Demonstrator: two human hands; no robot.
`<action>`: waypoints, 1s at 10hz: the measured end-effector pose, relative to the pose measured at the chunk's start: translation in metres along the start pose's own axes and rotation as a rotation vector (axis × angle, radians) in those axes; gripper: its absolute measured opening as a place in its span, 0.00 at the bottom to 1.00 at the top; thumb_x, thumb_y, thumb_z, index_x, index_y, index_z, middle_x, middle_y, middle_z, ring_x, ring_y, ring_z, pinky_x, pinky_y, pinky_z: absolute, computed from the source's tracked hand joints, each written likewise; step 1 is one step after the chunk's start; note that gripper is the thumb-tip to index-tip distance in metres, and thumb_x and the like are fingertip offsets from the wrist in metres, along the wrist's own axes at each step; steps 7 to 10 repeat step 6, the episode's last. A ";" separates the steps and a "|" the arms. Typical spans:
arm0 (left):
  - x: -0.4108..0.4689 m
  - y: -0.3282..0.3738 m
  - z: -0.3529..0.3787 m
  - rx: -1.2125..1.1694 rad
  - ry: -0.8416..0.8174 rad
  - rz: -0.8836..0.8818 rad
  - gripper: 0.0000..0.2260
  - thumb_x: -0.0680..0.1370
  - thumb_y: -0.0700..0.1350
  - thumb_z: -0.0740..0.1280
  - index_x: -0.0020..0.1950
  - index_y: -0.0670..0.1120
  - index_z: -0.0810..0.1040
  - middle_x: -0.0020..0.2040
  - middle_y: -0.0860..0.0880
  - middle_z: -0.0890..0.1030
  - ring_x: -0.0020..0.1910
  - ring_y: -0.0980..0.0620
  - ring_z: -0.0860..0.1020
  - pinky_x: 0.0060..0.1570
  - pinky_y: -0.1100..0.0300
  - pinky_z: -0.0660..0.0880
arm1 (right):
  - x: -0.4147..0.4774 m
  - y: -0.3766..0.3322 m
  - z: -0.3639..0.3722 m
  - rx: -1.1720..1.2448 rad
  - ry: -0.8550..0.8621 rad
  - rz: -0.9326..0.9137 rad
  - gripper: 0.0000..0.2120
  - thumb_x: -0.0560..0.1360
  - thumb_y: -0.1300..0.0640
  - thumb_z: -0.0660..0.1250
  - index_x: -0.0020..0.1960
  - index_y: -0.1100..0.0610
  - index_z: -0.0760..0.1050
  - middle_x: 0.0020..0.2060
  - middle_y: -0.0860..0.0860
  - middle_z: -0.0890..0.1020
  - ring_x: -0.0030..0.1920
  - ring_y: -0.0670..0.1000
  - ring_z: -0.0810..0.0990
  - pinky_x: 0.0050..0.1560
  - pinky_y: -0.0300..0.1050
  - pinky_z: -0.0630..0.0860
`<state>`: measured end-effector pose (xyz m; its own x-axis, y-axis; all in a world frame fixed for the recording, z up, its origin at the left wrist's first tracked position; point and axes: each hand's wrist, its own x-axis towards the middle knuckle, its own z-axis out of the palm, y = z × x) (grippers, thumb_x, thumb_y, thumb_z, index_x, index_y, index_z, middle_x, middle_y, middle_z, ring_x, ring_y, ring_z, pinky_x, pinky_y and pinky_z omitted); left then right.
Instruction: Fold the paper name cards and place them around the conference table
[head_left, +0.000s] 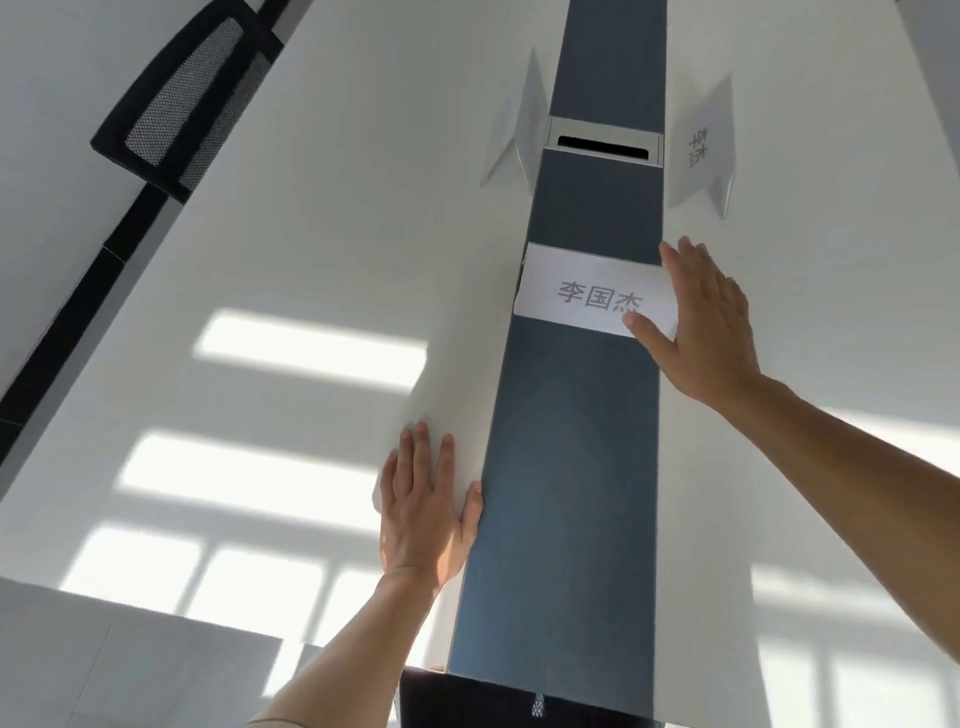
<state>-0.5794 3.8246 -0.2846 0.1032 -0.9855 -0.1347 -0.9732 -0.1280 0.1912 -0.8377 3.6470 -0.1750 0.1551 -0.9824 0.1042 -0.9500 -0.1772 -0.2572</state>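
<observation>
A dark object (493, 699), cut off by the near edge of the view, is seen at the near end of the table; what it is cannot be told. Just beyond it, the left hand (423, 519) is laid flat on the white conference table (311, 234), fingers straight and together, nothing held, with the thumb set along the edge of the blue-grey strip (571, 467) that runs down the table's middle. Farther along, a paper name card (582, 291) is laid across that strip, printed face up. Its right end is pressed down by the right hand (701, 322), whose fingers are spread and straight and whose thumb is rested on the paper beside the last printed character. At the far end, a metal cable box (605, 140) is set into the strip. It is flanked by two folded cards standing upright: one (511, 135) just to its left and one (706, 140), with printing on its face, just to its right. A black mesh chair (182, 104) is seen at the far left, beside the table's edge. Patches of sunlight (311, 348) are cast on the white surface.
</observation>
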 end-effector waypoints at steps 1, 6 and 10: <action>-0.002 -0.001 0.001 0.002 -0.005 0.001 0.29 0.78 0.59 0.51 0.74 0.43 0.64 0.76 0.37 0.62 0.76 0.39 0.59 0.73 0.49 0.52 | -0.052 -0.015 -0.023 0.258 0.038 0.102 0.21 0.78 0.49 0.63 0.68 0.57 0.71 0.65 0.56 0.78 0.63 0.57 0.77 0.64 0.57 0.74; -0.156 -0.066 -0.117 -0.615 -0.308 -0.111 0.03 0.74 0.55 0.66 0.47 0.61 0.78 0.43 0.56 0.85 0.43 0.57 0.83 0.52 0.51 0.80 | -0.246 -0.089 -0.298 1.083 0.335 0.102 0.14 0.69 0.37 0.64 0.47 0.45 0.79 0.37 0.43 0.86 0.36 0.44 0.84 0.37 0.33 0.76; -0.156 -0.066 -0.117 -0.615 -0.308 -0.111 0.03 0.74 0.55 0.66 0.47 0.61 0.78 0.43 0.56 0.85 0.43 0.57 0.83 0.52 0.51 0.80 | -0.246 -0.089 -0.298 1.083 0.335 0.102 0.14 0.69 0.37 0.64 0.47 0.45 0.79 0.37 0.43 0.86 0.36 0.44 0.84 0.37 0.33 0.76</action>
